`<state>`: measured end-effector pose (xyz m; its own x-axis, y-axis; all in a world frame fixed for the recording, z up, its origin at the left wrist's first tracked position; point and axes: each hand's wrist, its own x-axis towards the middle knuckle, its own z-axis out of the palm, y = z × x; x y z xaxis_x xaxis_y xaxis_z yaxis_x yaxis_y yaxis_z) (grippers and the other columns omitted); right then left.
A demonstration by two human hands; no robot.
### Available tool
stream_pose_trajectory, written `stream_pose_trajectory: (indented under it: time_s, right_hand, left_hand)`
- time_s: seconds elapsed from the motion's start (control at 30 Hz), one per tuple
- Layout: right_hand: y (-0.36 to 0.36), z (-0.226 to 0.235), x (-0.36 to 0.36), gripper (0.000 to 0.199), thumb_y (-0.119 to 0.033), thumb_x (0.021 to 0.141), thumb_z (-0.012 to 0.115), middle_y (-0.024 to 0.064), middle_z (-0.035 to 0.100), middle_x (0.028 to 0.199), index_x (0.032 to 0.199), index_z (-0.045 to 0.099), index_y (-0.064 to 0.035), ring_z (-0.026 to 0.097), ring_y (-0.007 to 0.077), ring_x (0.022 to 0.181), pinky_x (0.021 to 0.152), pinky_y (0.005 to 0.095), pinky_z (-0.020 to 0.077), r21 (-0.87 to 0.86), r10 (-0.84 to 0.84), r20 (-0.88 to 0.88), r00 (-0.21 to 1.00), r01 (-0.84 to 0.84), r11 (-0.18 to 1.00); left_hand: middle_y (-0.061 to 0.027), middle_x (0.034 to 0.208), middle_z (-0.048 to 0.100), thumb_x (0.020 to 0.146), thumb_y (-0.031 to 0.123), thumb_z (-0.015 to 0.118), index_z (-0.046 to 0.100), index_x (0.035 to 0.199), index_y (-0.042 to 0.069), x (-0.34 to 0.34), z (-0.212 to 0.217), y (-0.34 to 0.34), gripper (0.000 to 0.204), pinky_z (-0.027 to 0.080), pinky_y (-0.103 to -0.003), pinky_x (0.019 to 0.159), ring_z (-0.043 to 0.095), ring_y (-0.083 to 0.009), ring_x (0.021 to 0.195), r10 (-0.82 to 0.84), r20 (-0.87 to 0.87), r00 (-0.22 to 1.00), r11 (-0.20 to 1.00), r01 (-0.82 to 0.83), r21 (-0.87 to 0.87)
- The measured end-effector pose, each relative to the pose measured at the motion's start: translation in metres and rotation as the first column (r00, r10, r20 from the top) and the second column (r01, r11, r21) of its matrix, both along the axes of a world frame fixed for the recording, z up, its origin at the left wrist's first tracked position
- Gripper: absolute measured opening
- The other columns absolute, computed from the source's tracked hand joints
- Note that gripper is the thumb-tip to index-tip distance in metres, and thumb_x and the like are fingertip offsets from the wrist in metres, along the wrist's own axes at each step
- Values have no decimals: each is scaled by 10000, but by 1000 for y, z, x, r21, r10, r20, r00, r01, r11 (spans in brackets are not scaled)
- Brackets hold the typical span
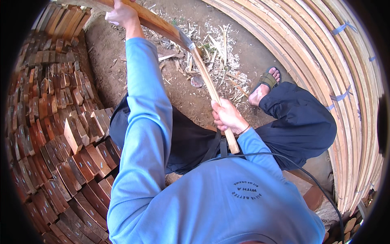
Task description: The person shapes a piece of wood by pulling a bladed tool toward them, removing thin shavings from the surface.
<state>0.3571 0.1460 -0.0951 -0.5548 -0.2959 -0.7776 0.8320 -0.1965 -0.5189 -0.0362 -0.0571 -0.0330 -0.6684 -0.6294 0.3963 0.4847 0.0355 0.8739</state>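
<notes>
A long piece of wood stretches from the upper left down to my lap. Its upper part is a thick brown length of wood [160, 26]; the lower part is a slim pale wooden stick [206, 75]. Where they meet there is a shiny grey section [186, 40], and I cannot tell if it is metal or wrapping. At the top edge, my left hand [124, 17] is closed round the brown length, its fingers partly cut off by the frame. My right hand [229, 116] wraps round the pale stick near its lower end, which juts out below the fist toward my shirt.
Stacked wooden blocks [53, 134] rise along the left. Bent-looking long wooden strips [325, 53], tied with bluish bands, line the right. Wood shavings [225, 53] litter the dirt ground. My sandalled foot [264, 85] rests at right; a black cable [300, 167] crosses my shirt.
</notes>
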Motion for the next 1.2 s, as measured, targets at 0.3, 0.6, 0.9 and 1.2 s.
stream_pose_trajectory:
  time_s: [0.3,0.6,0.9,1.2]
  right_hand:
    - [-4,-2,25,213,-324,1115,444,-38,393,656,1009,442,-139,345,68,446,360,252,322,-4,-2,-11,1000,2,1000]
    - [-8,2,9,195,-302,1115,444,-38,416,693,1021,440,-131,373,60,482,362,250,316,0,-1,-8,1000,1,1000]
    - [-7,-8,-8,286,-408,1116,425,-45,419,694,1014,439,-141,376,61,488,374,240,316,107,55,-65,996,-48,993]
    - [-3,-19,-22,360,-473,1109,404,-42,425,682,964,430,-145,366,55,462,352,237,290,132,45,-55,997,-37,991]
  left_hand:
    - [-279,709,643,836,27,626,555,880,-215,4,-12,-22,256,575,-440,538,657,-343,554,-180,-126,976,972,196,128]
    - [-271,724,654,847,51,629,536,920,-203,-4,-14,-37,280,580,-426,550,669,-339,567,-198,-151,968,968,218,126]
    - [-262,721,661,832,79,637,576,896,-183,4,-11,-34,277,576,-428,554,673,-331,579,-203,-153,967,970,221,105]
    - [-262,721,671,836,100,632,580,900,-182,9,-7,-24,293,588,-433,588,674,-324,581,-222,-121,968,972,229,51]
